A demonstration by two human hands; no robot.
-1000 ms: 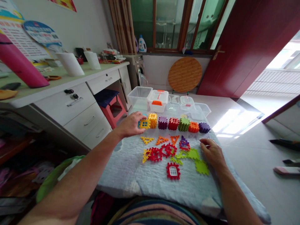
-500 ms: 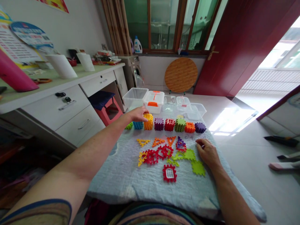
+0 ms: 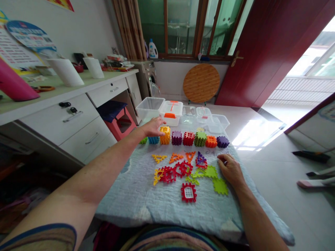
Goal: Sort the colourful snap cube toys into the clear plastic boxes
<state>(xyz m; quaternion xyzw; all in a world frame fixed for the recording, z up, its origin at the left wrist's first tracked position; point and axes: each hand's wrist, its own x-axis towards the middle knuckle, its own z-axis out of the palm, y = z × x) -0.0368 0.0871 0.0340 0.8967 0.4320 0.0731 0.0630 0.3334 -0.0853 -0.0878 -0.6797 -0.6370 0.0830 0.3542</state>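
Your left hand [image 3: 155, 127] is at the upper left of the yellow stack [image 3: 165, 136], its thumb and fingers apart; whether a fingertip touches the stack is hard to make out; that stack is in the back row on the cloth [image 3: 157, 202], just right of the blue stack [image 3: 153, 140], whose top your hand partly hides; your forearm covers much of the green piece [image 3: 143, 141] beyond. Your right hand [image 3: 230, 170] rests beside the lime pieces [image 3: 220, 186], fingers curled under, so you cannot tell if they meet the thumb; the purple triangle [image 3: 201, 158] partly covers a red piece [image 3: 201, 165]; the pink bottle [image 3: 16, 85] is cut off at the left edge.
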